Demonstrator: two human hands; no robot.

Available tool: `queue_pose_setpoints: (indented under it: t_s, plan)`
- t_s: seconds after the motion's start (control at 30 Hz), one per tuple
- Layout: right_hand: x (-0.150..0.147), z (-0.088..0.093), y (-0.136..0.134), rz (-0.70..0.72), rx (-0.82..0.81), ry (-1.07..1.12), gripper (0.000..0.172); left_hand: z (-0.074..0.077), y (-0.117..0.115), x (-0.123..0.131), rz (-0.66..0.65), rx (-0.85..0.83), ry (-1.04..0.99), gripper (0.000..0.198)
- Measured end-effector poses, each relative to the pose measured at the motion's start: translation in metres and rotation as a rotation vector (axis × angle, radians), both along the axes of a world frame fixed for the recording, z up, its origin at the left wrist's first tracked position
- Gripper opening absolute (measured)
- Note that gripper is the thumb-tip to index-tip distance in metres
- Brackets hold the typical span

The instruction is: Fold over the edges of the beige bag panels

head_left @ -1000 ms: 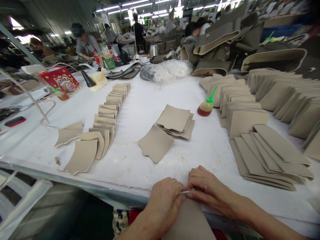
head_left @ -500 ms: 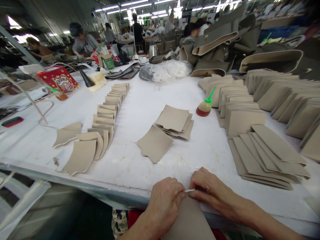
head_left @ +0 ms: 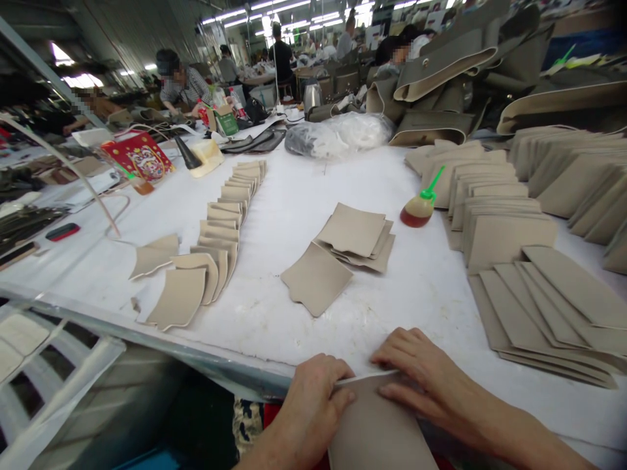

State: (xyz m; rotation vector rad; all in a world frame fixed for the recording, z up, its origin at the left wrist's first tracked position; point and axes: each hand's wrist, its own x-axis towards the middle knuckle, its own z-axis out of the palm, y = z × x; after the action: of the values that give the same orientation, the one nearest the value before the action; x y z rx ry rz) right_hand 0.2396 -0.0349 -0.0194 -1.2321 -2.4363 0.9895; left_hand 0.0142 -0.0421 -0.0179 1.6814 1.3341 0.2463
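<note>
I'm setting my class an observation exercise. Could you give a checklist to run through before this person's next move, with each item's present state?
1. Left hand at the edge of the held beige panel: ok.
2. Right hand on the same panel, thumb on its face: ok.
3. Green-spouted bottle apart from both hands: ok.
4. Loose beige panels ahead squared up: not ok, overlapping askew.
5. Hidden side of the held beige panel unmarked: cannot tell.
</note>
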Motion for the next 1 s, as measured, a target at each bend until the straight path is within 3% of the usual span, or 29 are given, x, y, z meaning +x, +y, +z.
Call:
queue_pose_setpoints:
  t_s: [0.07,0.13,0.2,0.33,0.5,0.63,0.73,0.8,0.9,1.0]
  plan:
    - [-0.012,0.004,0.001,0.046,-0.004,-0.02,0.018,-0.003,-0.002,0.002,0.012,0.007,-0.032,0.012]
    - [-0.022,0.004,0.002,0.073,-0.003,-0.025,0.008,-0.005,-0.003,0.004,0.021,0.017,-0.043,0.012]
    - [-0.027,0.001,0.003,0.082,0.008,-0.015,0.012,-0.006,-0.004,0.003,0.021,0.026,-0.058,0.017]
    - [-0.027,-0.007,0.003,0.101,0.017,0.006,0.019,-0.006,-0.006,0.001,0.011,0.039,-0.081,0.029]
    - [-0.025,-0.008,0.001,0.117,0.039,0.022,0.025,-0.008,-0.006,-0.001,0.087,-0.017,-0.142,0.033]
    - [-0.023,-0.006,0.001,0.102,0.034,0.037,0.029,-0.008,-0.007,-0.013,0.123,-0.123,-0.251,0.018]
    - [-0.024,-0.004,0.001,0.094,0.024,0.014,0.023,-0.01,-0.009,-0.026,0.211,-0.216,-0.363,0.019]
    - [-0.028,0.0,0.001,0.095,0.015,-0.023,0.007,-0.011,-0.01,-0.03,0.27,-0.271,-0.418,0.018]
    - [-0.039,0.002,0.001,0.087,0.015,-0.068,0.022,-0.012,-0.011,-0.029,0.285,-0.271,-0.436,0.012]
    - [-0.051,0.0,0.001,0.099,0.059,-0.1,0.011,-0.013,-0.013,-0.024,0.299,-0.224,-0.433,0.01]
